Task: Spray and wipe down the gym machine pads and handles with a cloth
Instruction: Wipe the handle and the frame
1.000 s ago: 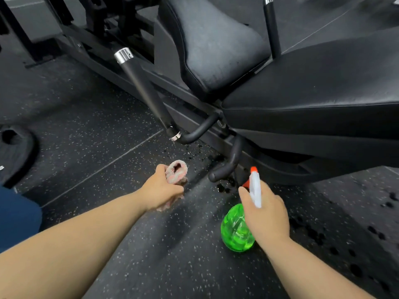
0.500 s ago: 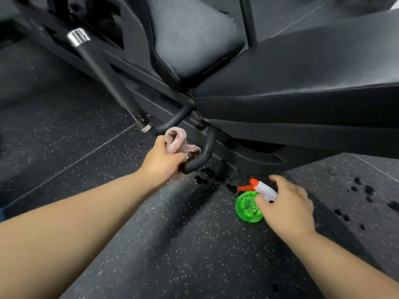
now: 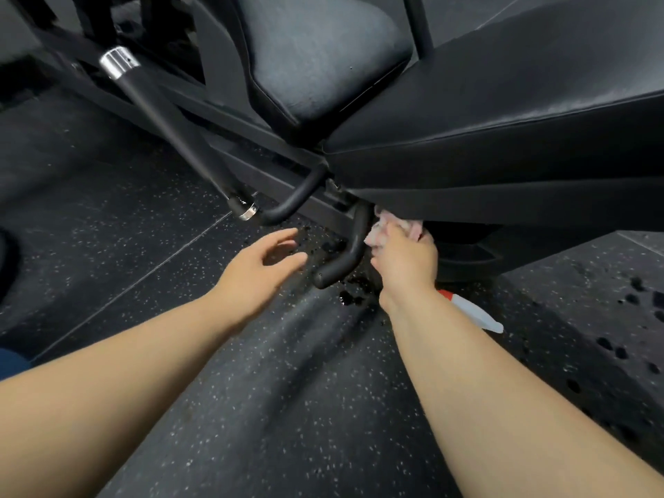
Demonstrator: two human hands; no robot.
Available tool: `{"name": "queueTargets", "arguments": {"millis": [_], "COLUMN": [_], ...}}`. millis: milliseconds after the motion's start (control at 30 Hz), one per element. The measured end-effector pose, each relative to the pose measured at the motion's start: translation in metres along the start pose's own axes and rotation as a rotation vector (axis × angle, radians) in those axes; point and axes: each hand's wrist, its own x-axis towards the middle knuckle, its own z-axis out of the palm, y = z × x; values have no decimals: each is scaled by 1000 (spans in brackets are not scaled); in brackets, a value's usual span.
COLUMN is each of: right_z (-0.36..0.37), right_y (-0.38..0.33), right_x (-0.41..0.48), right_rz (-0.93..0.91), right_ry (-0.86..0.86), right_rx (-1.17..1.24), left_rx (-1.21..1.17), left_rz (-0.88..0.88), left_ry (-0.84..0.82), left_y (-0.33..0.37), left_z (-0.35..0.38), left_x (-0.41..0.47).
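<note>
Cloth: there is one, pink and crumpled into a wad with no clear long axis. It is clutched in the right hand, whose fingers are curled round it and hold it just under the edge of the large black pad, against the upper right side of the short handle. That short handle is a bent black bar. Its long axis drops from under the pad and then bends, so its blunt free end points down and to the left, close over the floor. The left hand grasps nothing. Its fingers are spread and loosely bent, palm turned toward the short handle, near it but apart from it. Two handles are in view. The second is a long handle that slants from a chrome cap at the upper left down to a chrome ring at the lower right, where a black tube curves on toward the frame. Two pads show: the large one, and a smaller grey-black seat pad behind it. One spray bottle is on the floor beyond the right forearm. Only its white head with a red tip shows, the red end toward the upper left. Its body is hidden, so what it holds cannot be told. Dark wet spots dot the speckled floor below the short handle.
</note>
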Motion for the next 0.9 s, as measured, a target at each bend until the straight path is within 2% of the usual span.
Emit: {"name": "queueTargets", "arguments": {"millis": [100, 167, 267, 400, 500, 567, 633, 667, 767, 900], "right_z": [23, 26, 15, 7, 16, 23, 31, 33, 28, 13], "right_y": [4, 8, 24, 42, 28, 7, -6, -8, 4, 21], "right_x": [8, 5, -11, -32, -14, 5, 23, 25, 17, -6], "right_rz": [-43, -102, -140, -90, -105, -152, -67, -60, -99, 117], "right_ry": [-80, -101, -28, -69, -54, -89, -187, -206, -195, -237], "right_rx": [-34, -135, -250, -272, -291, -183, -2, 10, -220, -211], "left_rx": [-163, -185, -204, -138, -161, -173, -178, -166, -136, -170], "left_rz": [-118, -89, -72, -30, -46, -48, -43, -40, -24, -41], "left_ry": [-91, -128, -106, -103, -108, -99, -85, -81, -83, -61], "left_y": [-7, -7, -4, -3, -6, -7, -8, -7, -5, -4], "left_z": [18, 25, 29, 27, 26, 27, 29, 30, 29, 29], "left_x": [-2, -7, -5, -5, -3, -4, -6, -6, -9, -11]}}
